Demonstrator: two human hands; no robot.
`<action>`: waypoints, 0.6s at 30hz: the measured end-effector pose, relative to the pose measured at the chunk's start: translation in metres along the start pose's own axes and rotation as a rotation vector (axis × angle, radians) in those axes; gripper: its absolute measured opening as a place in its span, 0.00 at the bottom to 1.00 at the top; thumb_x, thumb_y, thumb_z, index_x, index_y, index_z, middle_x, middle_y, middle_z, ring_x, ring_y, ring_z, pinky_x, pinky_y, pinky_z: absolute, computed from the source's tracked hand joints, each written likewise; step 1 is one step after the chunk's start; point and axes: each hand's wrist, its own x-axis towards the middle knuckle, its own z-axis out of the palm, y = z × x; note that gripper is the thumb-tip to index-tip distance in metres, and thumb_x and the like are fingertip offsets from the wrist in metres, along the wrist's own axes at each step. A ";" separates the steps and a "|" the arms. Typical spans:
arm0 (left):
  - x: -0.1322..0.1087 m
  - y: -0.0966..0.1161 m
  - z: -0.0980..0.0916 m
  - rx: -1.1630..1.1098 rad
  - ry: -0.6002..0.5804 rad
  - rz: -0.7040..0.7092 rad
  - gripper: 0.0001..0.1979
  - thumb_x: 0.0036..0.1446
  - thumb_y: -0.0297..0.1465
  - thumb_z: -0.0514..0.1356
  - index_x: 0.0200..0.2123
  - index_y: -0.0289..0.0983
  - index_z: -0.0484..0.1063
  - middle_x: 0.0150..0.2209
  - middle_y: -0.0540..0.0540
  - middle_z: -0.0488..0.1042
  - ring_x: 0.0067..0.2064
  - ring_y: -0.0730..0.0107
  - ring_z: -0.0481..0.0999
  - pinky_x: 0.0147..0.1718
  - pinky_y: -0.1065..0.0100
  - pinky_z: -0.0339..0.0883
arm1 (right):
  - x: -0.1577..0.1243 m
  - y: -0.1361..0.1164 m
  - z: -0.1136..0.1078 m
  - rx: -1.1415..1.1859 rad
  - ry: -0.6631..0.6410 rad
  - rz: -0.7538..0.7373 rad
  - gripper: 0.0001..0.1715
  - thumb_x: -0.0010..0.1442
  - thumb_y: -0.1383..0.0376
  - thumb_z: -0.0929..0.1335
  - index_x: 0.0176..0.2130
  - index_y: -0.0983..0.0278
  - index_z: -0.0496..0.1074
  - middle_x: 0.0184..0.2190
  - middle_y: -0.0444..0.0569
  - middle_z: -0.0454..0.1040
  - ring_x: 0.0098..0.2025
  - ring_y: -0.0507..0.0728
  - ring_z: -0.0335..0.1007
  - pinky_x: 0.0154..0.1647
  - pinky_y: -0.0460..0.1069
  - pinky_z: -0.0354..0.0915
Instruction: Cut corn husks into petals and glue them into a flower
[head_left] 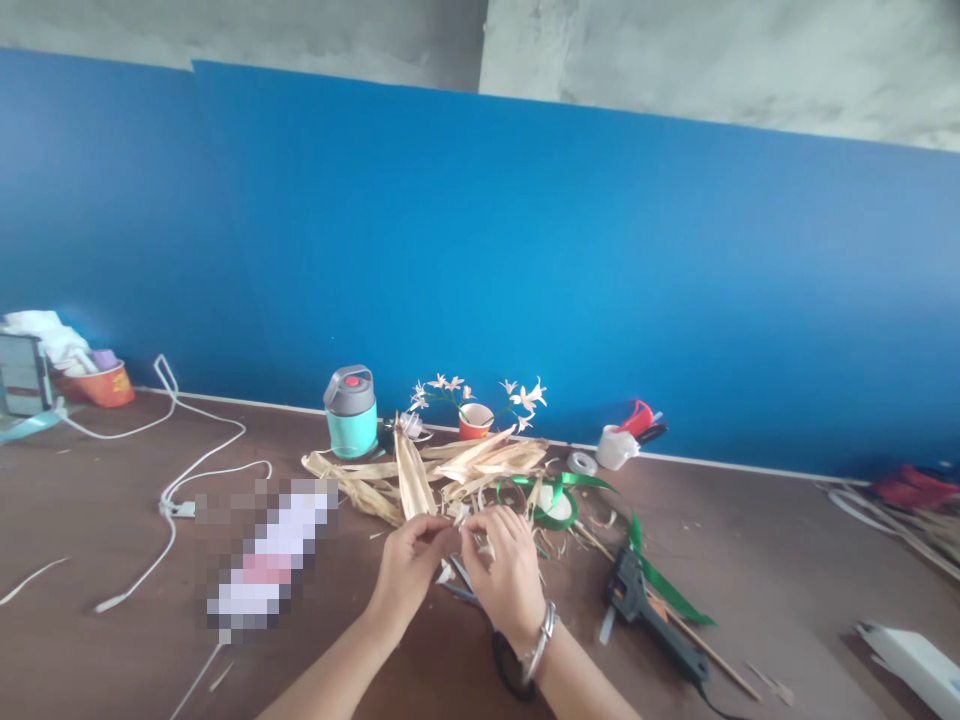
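My left hand (415,562) and my right hand (507,568) meet in the middle of the table, fingertips pinched close together. Between them is a small pale piece of corn husk (457,513), partly covered by the fingers. Just beyond lies a pile of dried corn husks (495,461), with one broad husk (414,470) pointing up beside my left hand. Beneath and behind my right hand are scissors (511,668), their blades partly hidden. Small husk scraps (445,572) lie near the fingers.
A black glue gun (652,615), a thin stick (712,655) and green ribbon (671,585) lie to the right. Behind the husks stand a teal flask (352,425) and a paper cup (475,424) with husk-like flowers. White cables (202,460) run across the left side.
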 end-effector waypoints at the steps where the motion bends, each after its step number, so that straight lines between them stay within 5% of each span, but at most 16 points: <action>1: 0.000 0.000 0.000 0.005 0.004 -0.003 0.12 0.47 0.38 0.60 0.30 0.35 0.76 0.25 0.48 0.77 0.23 0.70 0.72 0.22 0.73 0.64 | 0.000 0.000 0.000 -0.001 0.001 0.001 0.06 0.56 0.73 0.63 0.29 0.63 0.65 0.27 0.45 0.69 0.33 0.54 0.64 0.37 0.50 0.55; 18: -0.001 -0.004 -0.001 0.116 0.023 0.137 0.08 0.49 0.35 0.60 0.28 0.38 0.76 0.28 0.48 0.78 0.31 0.65 0.76 0.32 0.69 0.69 | 0.000 0.001 0.001 -0.043 -0.010 0.021 0.06 0.54 0.73 0.64 0.28 0.63 0.64 0.26 0.45 0.69 0.32 0.55 0.63 0.36 0.50 0.54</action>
